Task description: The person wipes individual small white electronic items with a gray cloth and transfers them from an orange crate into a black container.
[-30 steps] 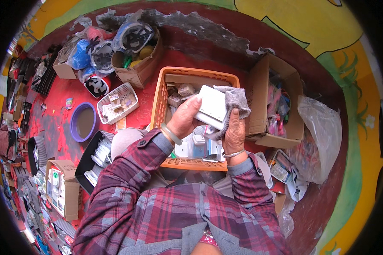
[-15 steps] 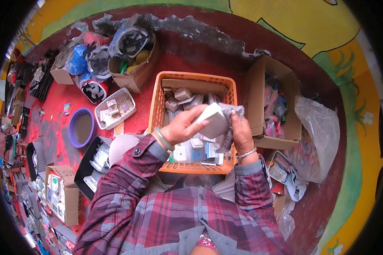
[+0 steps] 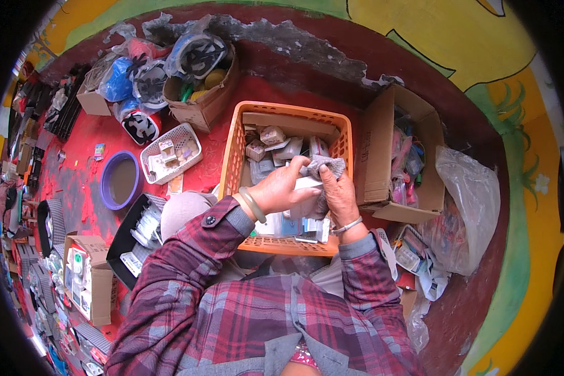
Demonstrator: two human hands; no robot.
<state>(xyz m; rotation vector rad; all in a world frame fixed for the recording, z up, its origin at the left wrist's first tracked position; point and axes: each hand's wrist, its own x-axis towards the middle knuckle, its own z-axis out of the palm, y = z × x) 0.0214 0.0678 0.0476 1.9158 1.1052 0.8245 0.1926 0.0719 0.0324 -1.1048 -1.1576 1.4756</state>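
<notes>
Over an orange plastic basket (image 3: pixel 233 147), my two hands meet around a small white box (image 3: pixel 306 183). My left hand (image 3: pixel 281 189) grips it from the left side, thumb along the near face. A grey rag (image 3: pixel 328 165) is bunched in my right hand (image 3: pixel 339 195), pressed against the box's far right part. Most of the box is hidden behind my fingers. Inside the basket lie several small boxes and white packets, among them a patterned little box (image 3: pixel 272 135) at the far left.
A cardboard box (image 3: pixel 382 156) with bagged goods stands right of the basket, beside a clear plastic bag (image 3: pixel 473 207). To the left are a white basket (image 3: pixel 153 178), a purple basin of murky water (image 3: pixel 104 182) and a black tray (image 3: pixel 120 268). Helmets (image 3: pixel 197 56) fill the back left.
The white box has tipped and come lower, showing less of its broad face. My right hand has shifted left and nearer my left hand, bunching the rag over the box's edge.
</notes>
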